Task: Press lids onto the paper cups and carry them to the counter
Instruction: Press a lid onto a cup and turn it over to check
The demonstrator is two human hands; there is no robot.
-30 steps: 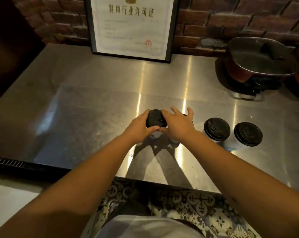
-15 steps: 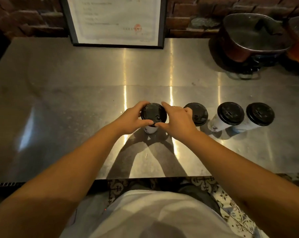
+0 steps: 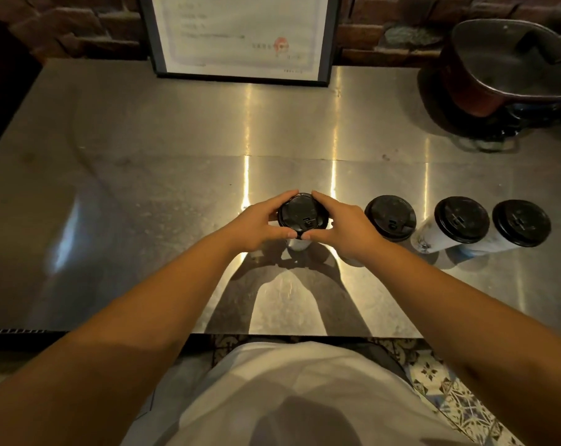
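Observation:
A white paper cup with a black lid (image 3: 302, 214) stands on the steel counter (image 3: 176, 188) in front of me. My left hand (image 3: 260, 222) curls around the lid's left rim and my right hand (image 3: 343, 225) around its right rim, thumbs meeting at the near edge. Only a sliver of the cup's wall (image 3: 298, 244) shows under the thumbs. To the right stand three more lidded cups in a row: the first (image 3: 390, 217) close behind my right hand, the second (image 3: 459, 220), and the third (image 3: 520, 223).
A framed certificate (image 3: 240, 37) leans on the brick wall at the back. A copper-coloured pot with a steel lid (image 3: 504, 69) sits on a burner at the back right. The counter's near edge runs just before my body, with patterned floor tiles (image 3: 459, 397) below.
The view has dropped and shifted left, so the row of cups now shows whole. Both hands stay on the same lid, now wrapped more evenly round its rim.

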